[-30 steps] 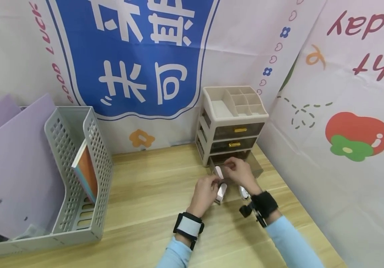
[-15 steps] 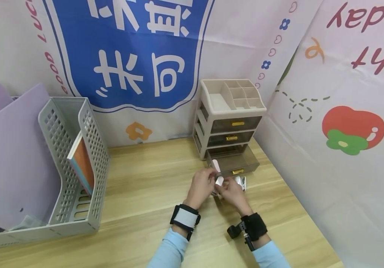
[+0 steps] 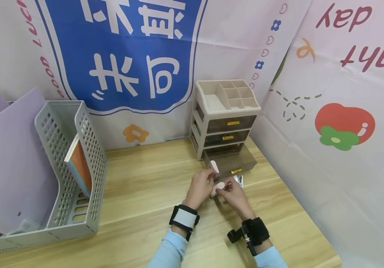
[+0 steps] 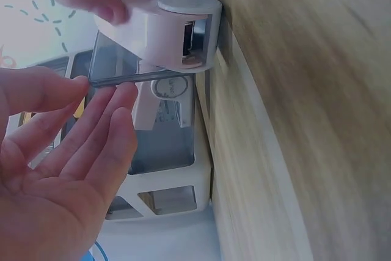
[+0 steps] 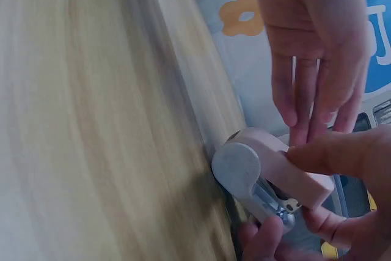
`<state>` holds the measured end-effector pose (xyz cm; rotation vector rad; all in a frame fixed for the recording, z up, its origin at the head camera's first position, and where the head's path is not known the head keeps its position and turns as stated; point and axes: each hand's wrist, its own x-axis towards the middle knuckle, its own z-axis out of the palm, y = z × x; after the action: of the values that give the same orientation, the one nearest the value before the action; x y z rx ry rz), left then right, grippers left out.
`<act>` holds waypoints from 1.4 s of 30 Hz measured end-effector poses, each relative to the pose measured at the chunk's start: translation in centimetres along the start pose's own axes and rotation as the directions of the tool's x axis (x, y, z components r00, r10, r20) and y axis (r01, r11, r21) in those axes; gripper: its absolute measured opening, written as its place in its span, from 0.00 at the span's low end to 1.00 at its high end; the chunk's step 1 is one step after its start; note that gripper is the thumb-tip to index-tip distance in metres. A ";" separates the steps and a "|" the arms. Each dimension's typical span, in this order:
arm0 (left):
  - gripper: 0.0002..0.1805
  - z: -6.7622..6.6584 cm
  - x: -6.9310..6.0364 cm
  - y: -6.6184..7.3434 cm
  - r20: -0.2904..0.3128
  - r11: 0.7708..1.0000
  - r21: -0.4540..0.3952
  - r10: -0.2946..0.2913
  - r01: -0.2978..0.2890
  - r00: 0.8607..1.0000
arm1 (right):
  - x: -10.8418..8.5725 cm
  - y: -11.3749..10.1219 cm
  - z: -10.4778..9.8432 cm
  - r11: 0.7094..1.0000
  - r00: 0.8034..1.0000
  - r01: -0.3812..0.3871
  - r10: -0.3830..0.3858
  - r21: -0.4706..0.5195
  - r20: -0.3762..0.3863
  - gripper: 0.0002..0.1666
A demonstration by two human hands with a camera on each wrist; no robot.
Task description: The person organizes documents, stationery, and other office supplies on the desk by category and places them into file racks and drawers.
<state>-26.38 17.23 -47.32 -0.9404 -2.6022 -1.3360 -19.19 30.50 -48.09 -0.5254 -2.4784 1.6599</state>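
Note:
My right hand (image 3: 234,193) pinches a small pinkish-white stapler (image 3: 217,188) between thumb and fingers, just in front of the open bottom drawer (image 3: 225,173). In the right wrist view the stapler (image 5: 235,166) shows a rounded grey-white end and a metal part along one side. My left hand (image 3: 198,188) is at the drawer's front left corner; in the left wrist view its thumb and fingertips pinch the clear drawer edge. Inside the drawer lies another white object (image 4: 145,105), beside a round label. A white and metallic item (image 3: 240,181) lies on the table, partly behind my right hand.
The cream drawer unit (image 3: 200,137) has two upper drawers pushed in and a divided top tray. At left stands a grey file rack (image 3: 93,219) with purple folders (image 3: 14,160) and an orange book (image 3: 79,165). Printed cloth walls border the table (image 3: 138,178).
My right hand has come down from over the drawer to the stapler in front of it and taken hold. The stapler has turned. My left hand stays by the drawer corner.

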 end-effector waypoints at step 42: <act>0.19 -0.2 -0.4 -0.3 0.076 0.994 0.094 0.051 -0.058 0.996 | 12.3 -5.1 -3.5 0.728 0.899 0.324 -0.039 -0.604 0.435 0.05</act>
<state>-26.21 16.76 -47.54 -1.0564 -2.6459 -1.1741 -30.76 36.08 -43.25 0.0484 -3.2847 0.8027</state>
